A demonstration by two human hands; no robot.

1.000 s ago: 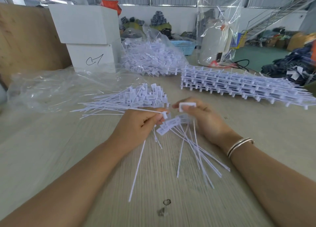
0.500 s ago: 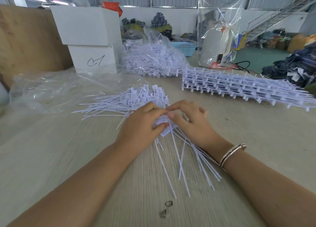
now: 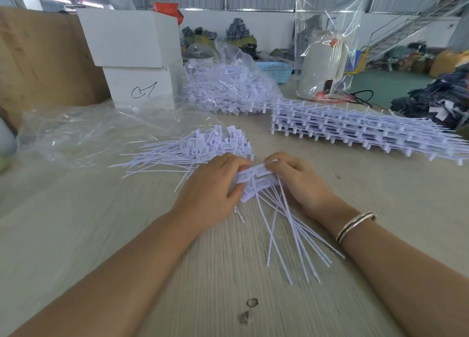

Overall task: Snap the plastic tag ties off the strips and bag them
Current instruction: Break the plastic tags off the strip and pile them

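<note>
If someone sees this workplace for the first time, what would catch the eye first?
Probably the two hands in the middle: the left hand and the right hand together grip a bundle of white tag ties, whose thin tails fan toward the viewer. Behind them lies a loose pile of ties, and at the right a long stack of uncut strips.

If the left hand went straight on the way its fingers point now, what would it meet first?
Probably the right hand: the left hand points rightward across the bunch of ties both hold, though depth is unclear.
</note>
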